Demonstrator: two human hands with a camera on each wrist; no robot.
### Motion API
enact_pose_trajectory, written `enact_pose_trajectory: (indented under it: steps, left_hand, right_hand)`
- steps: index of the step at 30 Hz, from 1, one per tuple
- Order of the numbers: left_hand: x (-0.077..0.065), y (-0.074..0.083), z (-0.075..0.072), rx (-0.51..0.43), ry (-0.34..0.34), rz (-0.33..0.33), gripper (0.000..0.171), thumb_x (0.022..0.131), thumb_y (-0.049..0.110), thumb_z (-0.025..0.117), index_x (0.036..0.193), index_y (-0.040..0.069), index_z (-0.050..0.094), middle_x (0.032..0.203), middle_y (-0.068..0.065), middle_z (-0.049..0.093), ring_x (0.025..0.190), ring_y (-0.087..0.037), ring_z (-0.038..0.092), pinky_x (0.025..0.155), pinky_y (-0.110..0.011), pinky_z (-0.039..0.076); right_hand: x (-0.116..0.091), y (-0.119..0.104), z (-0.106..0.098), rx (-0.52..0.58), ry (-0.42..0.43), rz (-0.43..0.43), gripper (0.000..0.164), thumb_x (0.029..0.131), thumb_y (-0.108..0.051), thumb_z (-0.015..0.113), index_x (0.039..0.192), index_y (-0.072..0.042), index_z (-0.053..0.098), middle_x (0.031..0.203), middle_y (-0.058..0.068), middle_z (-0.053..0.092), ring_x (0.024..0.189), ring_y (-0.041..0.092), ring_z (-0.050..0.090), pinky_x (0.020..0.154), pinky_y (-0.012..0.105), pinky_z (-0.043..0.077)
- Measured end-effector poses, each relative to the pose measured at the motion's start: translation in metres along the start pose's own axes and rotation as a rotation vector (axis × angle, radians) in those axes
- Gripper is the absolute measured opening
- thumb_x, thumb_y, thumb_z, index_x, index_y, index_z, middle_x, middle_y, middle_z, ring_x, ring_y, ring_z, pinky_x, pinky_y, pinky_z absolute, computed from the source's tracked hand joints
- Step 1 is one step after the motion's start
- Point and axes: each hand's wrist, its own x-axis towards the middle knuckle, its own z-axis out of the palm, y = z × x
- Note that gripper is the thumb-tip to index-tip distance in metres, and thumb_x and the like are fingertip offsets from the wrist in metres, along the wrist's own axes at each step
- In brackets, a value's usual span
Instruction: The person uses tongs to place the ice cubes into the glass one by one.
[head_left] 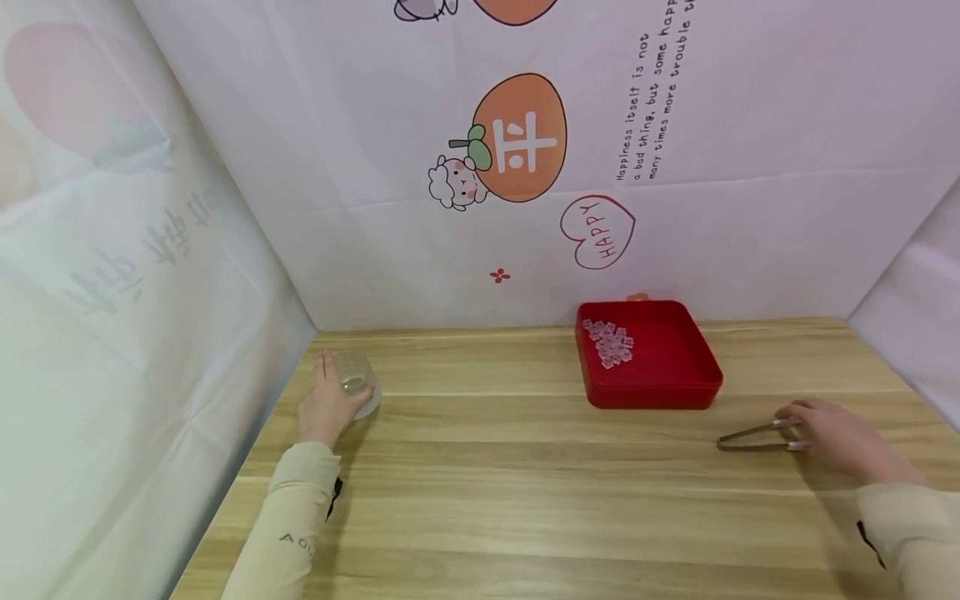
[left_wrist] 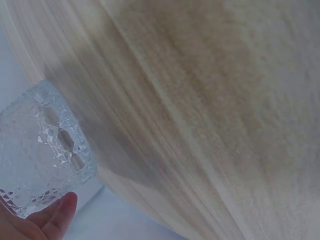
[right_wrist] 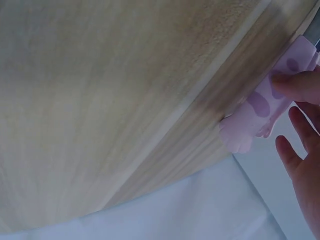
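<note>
A clear glass cup [head_left: 365, 406] with a cut diamond pattern stands at the left side of the wooden table. My left hand [head_left: 327, 406] is around it, thumb on the near side; in the left wrist view its fingers [left_wrist: 61, 216] lie against the patterned glass [left_wrist: 47, 145]. On the right, my right hand [head_left: 843, 440] holds small metal tongs [head_left: 750, 447] by their pink paw-shaped tips, the bent end pointing left. The right wrist view shows the thumb [right_wrist: 299, 86] on one pink paw tip [right_wrist: 257, 105], with other fingers spread below it.
A red square tray [head_left: 652, 397] sits at the back of the table, right of the middle, with several small clear pinkish pieces [head_left: 611, 343] heaped in its left part. Printed white cloth [head_left: 390, 250] hangs behind the table and along both sides.
</note>
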Motion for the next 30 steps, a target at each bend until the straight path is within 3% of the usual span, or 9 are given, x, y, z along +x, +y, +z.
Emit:
enact_pose_trajectory:
  steps: [5,12,15,17,20,23,27,30]
  left_hand:
    - [0.001,0.001,0.002,0.005,-0.008,-0.016,0.103,0.085,0.053,0.06,0.151,-0.004,0.005,0.157,-0.026,0.014,0.07,-0.033,0.061,0.046,-0.034,0.044]
    - [0.001,0.009,0.005,0.016,-0.013,-0.022,0.104,0.085,0.054,0.06,0.152,-0.004,0.005,0.158,-0.024,0.014,0.077,-0.036,0.062,0.05,-0.038,0.047]
    - [0.002,0.012,0.006,0.022,-0.011,-0.023,0.103,0.084,0.053,0.06,0.152,-0.003,0.007,0.158,-0.023,0.014,0.079,-0.038,0.062,0.051,-0.039,0.048]
    - [0.002,0.014,0.007,0.023,-0.009,-0.02,0.103,0.084,0.054,0.061,0.152,-0.003,0.007,0.158,-0.023,0.014,0.079,-0.038,0.062,0.051,-0.038,0.047]
    - [0.003,0.017,0.008,0.021,-0.013,-0.014,0.104,0.084,0.054,0.061,0.152,-0.004,0.006,0.158,-0.023,0.013,0.077,-0.036,0.061,0.05,-0.037,0.047]
    - [0.002,0.019,0.01,0.021,-0.01,-0.004,0.103,0.084,0.053,0.061,0.151,-0.004,0.008,0.158,-0.024,0.014,0.081,-0.038,0.062,0.053,-0.041,0.049]
    - [0.001,0.022,0.011,0.019,-0.008,-0.002,0.102,0.084,0.053,0.061,0.151,-0.004,0.009,0.158,-0.024,0.014,0.087,-0.041,0.062,0.059,-0.046,0.052]
    - [0.0,0.025,0.011,0.021,-0.007,-0.004,0.102,0.084,0.053,0.061,0.152,-0.003,0.008,0.158,-0.023,0.014,0.085,-0.04,0.062,0.059,-0.046,0.051]
  right_hand:
    - [0.005,-0.007,-0.003,0.005,0.001,0.011,0.033,0.064,0.0,0.08,0.094,-0.004,0.069,0.096,0.025,0.064,0.083,0.042,0.062,0.072,0.056,0.052]
    - [0.01,-0.01,-0.002,-0.035,0.061,-0.031,0.039,0.057,0.004,0.082,0.093,-0.004,0.069,0.092,0.022,0.065,0.077,0.038,0.062,0.068,0.054,0.053]
    - [0.011,-0.009,-0.002,-0.031,0.076,-0.004,0.039,0.063,0.007,0.078,0.099,0.004,0.066,0.096,0.03,0.061,0.081,0.046,0.06,0.069,0.056,0.052]
    - [0.011,-0.008,-0.004,-0.014,0.097,0.065,0.038,0.069,0.007,0.072,0.104,0.012,0.06,0.1,0.038,0.056,0.083,0.053,0.057,0.07,0.059,0.05]
    - [0.009,-0.009,-0.01,0.065,0.109,0.238,0.035,0.08,0.005,0.059,0.108,0.024,0.048,0.103,0.05,0.044,0.086,0.063,0.048,0.072,0.065,0.045]
    - [0.006,-0.012,-0.016,0.114,0.092,0.377,0.038,0.089,-0.004,0.053,0.104,0.029,0.042,0.095,0.052,0.041,0.082,0.063,0.046,0.068,0.065,0.044]
    - [0.007,-0.018,-0.02,0.184,0.008,0.542,0.057,0.096,-0.035,0.051,0.088,0.021,0.049,0.078,0.041,0.048,0.067,0.049,0.052,0.053,0.052,0.047]
    - [0.009,-0.024,-0.018,0.246,-0.052,0.677,0.072,0.092,-0.057,0.047,0.079,0.013,0.054,0.07,0.032,0.05,0.059,0.035,0.053,0.045,0.041,0.046]
